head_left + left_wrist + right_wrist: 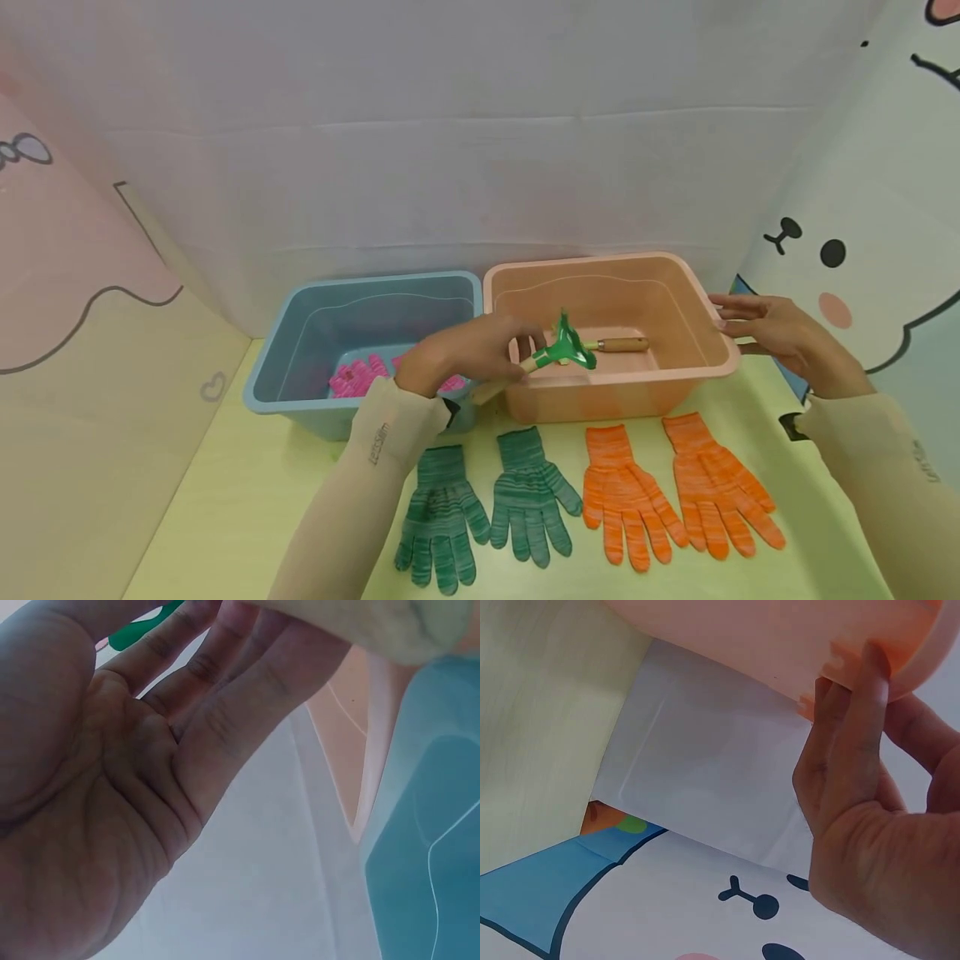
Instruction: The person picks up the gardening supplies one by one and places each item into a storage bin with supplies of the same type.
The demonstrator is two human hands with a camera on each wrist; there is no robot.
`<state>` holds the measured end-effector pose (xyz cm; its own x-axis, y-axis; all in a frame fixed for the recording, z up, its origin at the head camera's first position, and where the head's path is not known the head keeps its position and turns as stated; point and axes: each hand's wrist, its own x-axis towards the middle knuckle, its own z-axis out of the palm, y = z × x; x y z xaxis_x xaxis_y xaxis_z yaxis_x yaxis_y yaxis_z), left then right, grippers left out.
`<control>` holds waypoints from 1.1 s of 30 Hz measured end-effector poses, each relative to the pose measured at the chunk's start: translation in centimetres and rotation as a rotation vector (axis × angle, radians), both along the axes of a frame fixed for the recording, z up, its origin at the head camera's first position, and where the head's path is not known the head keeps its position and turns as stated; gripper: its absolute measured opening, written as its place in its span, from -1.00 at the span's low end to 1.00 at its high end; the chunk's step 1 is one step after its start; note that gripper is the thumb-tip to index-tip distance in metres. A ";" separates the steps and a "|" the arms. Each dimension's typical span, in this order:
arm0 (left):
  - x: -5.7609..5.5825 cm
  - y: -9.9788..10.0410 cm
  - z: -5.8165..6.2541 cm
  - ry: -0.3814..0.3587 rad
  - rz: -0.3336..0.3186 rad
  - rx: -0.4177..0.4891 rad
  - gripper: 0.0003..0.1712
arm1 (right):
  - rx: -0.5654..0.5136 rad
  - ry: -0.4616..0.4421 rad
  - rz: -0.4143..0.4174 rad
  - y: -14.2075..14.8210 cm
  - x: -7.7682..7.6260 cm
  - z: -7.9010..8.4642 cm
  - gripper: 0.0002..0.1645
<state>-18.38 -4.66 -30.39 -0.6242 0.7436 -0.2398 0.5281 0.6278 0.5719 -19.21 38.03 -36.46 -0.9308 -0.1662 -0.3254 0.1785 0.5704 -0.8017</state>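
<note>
My left hand point(487, 350) grips a small garden tool by its pale wooden handle point(405, 626), over the front rim of the peach bin point(592, 400). The tool's green head point(572, 343) points right, above the bin's inside. In the left wrist view, the fingers curl toward the handle and partly hide the green head. My right hand point(787, 333) holds the right rim of the peach bin, fingers against the outer wall point(765, 645) just below the lip. Another tool with a brown wooden handle point(624, 344) lies inside this bin, its other end hidden behind the green head.
A blue bin point(300, 408) stands directly left of the peach one, with pink gloves point(356, 377) in it. In front lie two green gloves point(442, 517) and two orange gloves point(630, 492) on the pale yellow table point(225, 500). White cloth point(480, 192) hangs behind.
</note>
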 end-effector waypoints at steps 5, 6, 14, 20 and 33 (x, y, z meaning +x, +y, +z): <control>-1.0 0.5 -0.1 0.020 -0.012 -0.011 -0.53 | -0.003 0.018 -0.006 0.0 0.0 0.0 -0.17; -1.2 0.6 -0.1 0.024 -0.014 -0.010 -0.52 | -0.002 0.021 -0.006 0.0 -0.1 0.0 -0.17; -2.2 1.2 0.3 0.045 0.003 -0.024 -0.48 | -0.003 0.003 -0.005 -0.1 0.2 0.1 -0.15; -2.7 2.1 0.7 -0.004 0.035 -0.042 -0.47 | 0.000 -0.003 -0.003 -0.2 0.3 0.1 -0.15; -4.2 4.6 1.2 0.086 -0.020 -0.127 -0.54 | 0.009 -0.002 -0.005 -0.1 0.3 0.1 -0.15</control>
<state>-22.57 -0.05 -29.23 -0.6319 0.7232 -0.2788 0.5849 0.6809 0.4408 -18.91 37.95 -36.35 -0.9309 -0.1584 -0.3291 0.1832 0.5771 -0.7959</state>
